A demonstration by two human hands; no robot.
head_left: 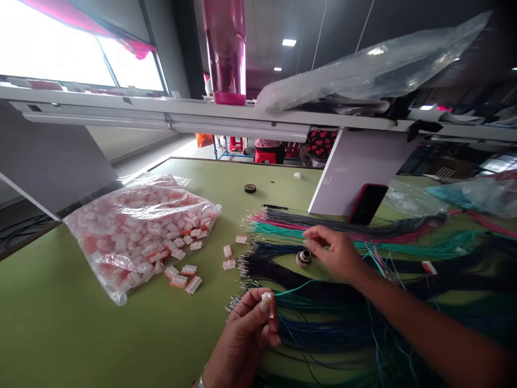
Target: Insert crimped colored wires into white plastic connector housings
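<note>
In the head view, my left hand is closed at the lower middle. Its thumb and fingers pinch a small white and orange connector housing. A green wire runs from that housing to the right. My right hand hovers over the wire bundles with its fingers bent and a gap between thumb and forefinger; nothing shows in it. Just below its fingertips stands a small metal ring-shaped piece. Green wires and dark blue wires with metal terminals lie around it.
A clear plastic bag of connector housings spills several onto the green table at left. Farther back are black tape and a phone leaning on a panel. A shelf crosses above, carrying a pink bottle.
</note>
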